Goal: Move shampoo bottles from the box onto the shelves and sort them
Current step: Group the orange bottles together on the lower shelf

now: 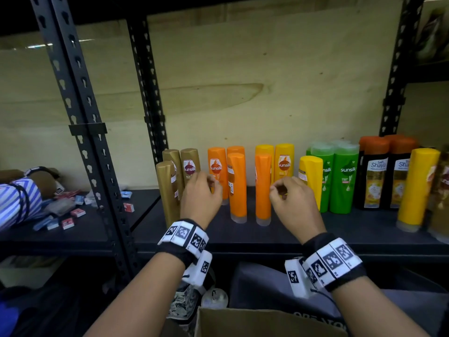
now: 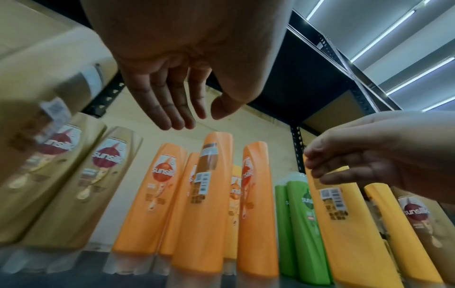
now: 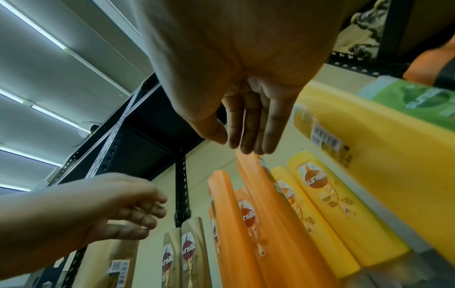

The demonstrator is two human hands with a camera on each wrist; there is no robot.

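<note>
both hands hover over the dark shelf [image 1: 291, 229] holding nothing. left hand [image 1: 201, 198] has loose, relaxed fingers, just in front of the gold bottles [image 1: 170, 188] and the left orange bottles; in the left wrist view its fingers [image 2: 169, 105] hang nearly straight with the thumb apart. right hand [image 1: 292, 203] has fingers lightly curled, empty, next to the front orange bottle [image 1: 263, 188] and near a yellow bottle [image 1: 309, 173]; in the right wrist view its fingertips [image 3: 253, 136] sit just above an orange bottle top, contact unclear.

bottles stand upright on the shelf grouped by colour: gold at left, then orange bottles [image 1: 237, 186], two yellow ones [image 1: 283, 164] behind, green bottles [image 1: 342, 178], black bottles with orange caps [image 1: 375, 176], and another yellow bottle [image 1: 416, 188] at far right front. a gold-brown one sits at the right edge, partly cut off.

cardboard box [image 1: 243, 322] is at the bottom of the head view below the shelf edge; its contents can't be seen. small packets [image 1: 73, 215] lie scattered on the neighbouring shelf at left, beside a striped sleeve [image 1: 17, 203]. both wrists wear bands with tag markers [image 1: 184, 235].
</note>
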